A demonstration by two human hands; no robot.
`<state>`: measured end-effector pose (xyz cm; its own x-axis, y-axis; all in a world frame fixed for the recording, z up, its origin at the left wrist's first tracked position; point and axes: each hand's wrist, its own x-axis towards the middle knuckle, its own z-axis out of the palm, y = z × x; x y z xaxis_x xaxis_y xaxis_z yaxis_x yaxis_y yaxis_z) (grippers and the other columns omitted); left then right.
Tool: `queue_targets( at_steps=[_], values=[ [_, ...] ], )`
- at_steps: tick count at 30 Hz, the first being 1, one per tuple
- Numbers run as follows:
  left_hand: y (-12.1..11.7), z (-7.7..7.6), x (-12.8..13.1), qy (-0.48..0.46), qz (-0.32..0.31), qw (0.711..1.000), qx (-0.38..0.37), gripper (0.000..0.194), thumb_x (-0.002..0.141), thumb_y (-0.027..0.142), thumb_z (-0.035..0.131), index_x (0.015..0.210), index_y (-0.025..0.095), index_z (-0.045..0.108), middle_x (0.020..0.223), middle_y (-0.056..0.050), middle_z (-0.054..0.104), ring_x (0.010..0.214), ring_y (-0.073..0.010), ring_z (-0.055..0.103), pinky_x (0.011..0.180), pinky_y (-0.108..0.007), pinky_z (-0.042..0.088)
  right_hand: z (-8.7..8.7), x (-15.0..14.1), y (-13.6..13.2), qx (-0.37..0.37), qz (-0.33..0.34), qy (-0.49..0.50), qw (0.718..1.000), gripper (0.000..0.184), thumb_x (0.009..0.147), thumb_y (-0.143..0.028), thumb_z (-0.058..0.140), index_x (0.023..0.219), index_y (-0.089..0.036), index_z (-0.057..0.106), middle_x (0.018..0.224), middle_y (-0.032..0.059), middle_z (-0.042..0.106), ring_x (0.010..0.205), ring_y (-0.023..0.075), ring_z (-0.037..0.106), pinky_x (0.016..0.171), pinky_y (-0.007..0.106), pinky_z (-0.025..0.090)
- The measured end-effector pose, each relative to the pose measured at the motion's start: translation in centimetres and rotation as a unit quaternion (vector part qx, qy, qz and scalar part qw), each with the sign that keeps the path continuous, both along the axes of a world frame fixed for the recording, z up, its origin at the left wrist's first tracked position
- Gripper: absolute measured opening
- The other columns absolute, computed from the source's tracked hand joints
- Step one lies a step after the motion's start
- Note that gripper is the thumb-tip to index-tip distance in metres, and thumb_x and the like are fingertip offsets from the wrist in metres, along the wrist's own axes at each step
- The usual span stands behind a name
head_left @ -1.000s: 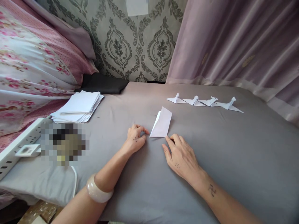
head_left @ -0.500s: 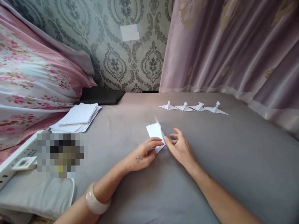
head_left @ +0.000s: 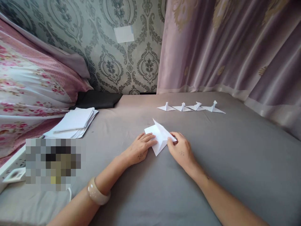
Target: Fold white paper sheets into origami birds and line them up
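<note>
A partly folded sheet of white paper (head_left: 161, 134) lies in front of me, one pointed flap raised off the rest. My left hand (head_left: 139, 148) rests on its left side with the fingers stretched flat, pressing it to the grey cloth. At the right corner, my right hand (head_left: 182, 149) pinches the lifted flap between thumb and fingers. Farther back stand several folded paper birds (head_left: 183, 107) in a row, side by side.
A stack of white paper (head_left: 72, 121) sits at the left, with a black folded item (head_left: 96, 99) behind it. A white power strip (head_left: 11, 168) and a blurred-out patch are at the lower left. Curtains (head_left: 202, 47) hang at the right.
My right hand has taken hold of the paper's right flap and opened it up to the right. My left hand has shifted left and flattened on the paper.
</note>
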<state>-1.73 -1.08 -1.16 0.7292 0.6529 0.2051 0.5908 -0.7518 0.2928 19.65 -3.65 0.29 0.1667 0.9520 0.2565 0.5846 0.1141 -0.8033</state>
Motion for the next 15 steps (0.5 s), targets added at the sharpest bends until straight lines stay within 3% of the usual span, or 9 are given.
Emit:
queue_targets(
  at_steps=[2, 4, 10, 12, 15],
  values=[
    [0.1, 0.5, 0.4, 0.018, -0.003, 1.000, 0.018, 0.066, 0.071, -0.003, 0.040, 0.131, 0.023, 0.050, 0.140, -0.009, 0.050, 0.136, -0.0244, 0.037, 0.113, -0.051, 0.025, -0.5, 0.8, 1.1, -0.078, -0.003, 0.102, 0.992, 0.022, 0.076, -0.031, 0.051, 0.086, -0.020, 0.066, 0.080, 0.0061, 0.068, 0.072, 0.0200, 0.063, 0.069, 0.032, 0.049],
    [0.2, 0.9, 0.8, 0.035, -0.002, 0.998, 0.055, 0.064, 0.074, -0.002, 0.041, 0.132, 0.022, 0.048, 0.142, -0.010, 0.047, 0.138, -0.0253, 0.034, 0.114, -0.051, 0.021, -0.8, 1.6, 2.0, -0.120, 0.008, 0.163, 0.979, 0.024, 0.074, -0.029, 0.049, 0.086, -0.019, 0.067, 0.077, 0.0048, 0.069, 0.075, 0.0199, 0.065, 0.067, 0.030, 0.051],
    [0.4, 1.7, 1.3, 0.068, -0.001, 0.985, 0.156, 0.041, 0.094, 0.006, 0.033, 0.124, 0.023, 0.054, 0.135, -0.008, 0.056, 0.136, -0.0253, 0.037, 0.111, -0.051, 0.019, -1.2, 2.3, 3.5, -0.163, 0.066, 0.237, 0.955, 0.026, 0.073, -0.026, 0.051, 0.090, -0.014, 0.067, 0.081, 0.0064, 0.071, 0.076, 0.0175, 0.068, 0.069, 0.028, 0.055],
    [0.2, 1.8, 1.5, 0.077, -0.014, 0.983, 0.166, 0.038, 0.096, 0.007, 0.032, 0.121, 0.022, 0.055, 0.131, -0.007, 0.059, 0.133, -0.0233, 0.042, 0.111, -0.049, 0.020, -1.3, 2.2, 3.8, -0.161, 0.083, 0.254, 0.950, 0.032, 0.074, -0.027, 0.054, 0.102, -0.014, 0.064, 0.089, 0.0073, 0.071, 0.080, 0.0170, 0.068, 0.075, 0.030, 0.055],
    [-0.5, 1.9, 2.4, 0.110, -0.011, 0.980, 0.164, 0.033, 0.095, 0.008, 0.036, 0.121, 0.019, 0.054, 0.126, -0.011, 0.061, 0.121, -0.0239, 0.052, 0.105, -0.043, 0.029, -1.4, 2.0, 4.0, -0.110, 0.105, 0.271, 0.950, 0.052, 0.077, -0.030, 0.058, 0.127, -0.017, 0.050, 0.122, 0.0125, 0.062, 0.096, 0.0175, 0.067, 0.084, 0.032, 0.053]
  ],
)
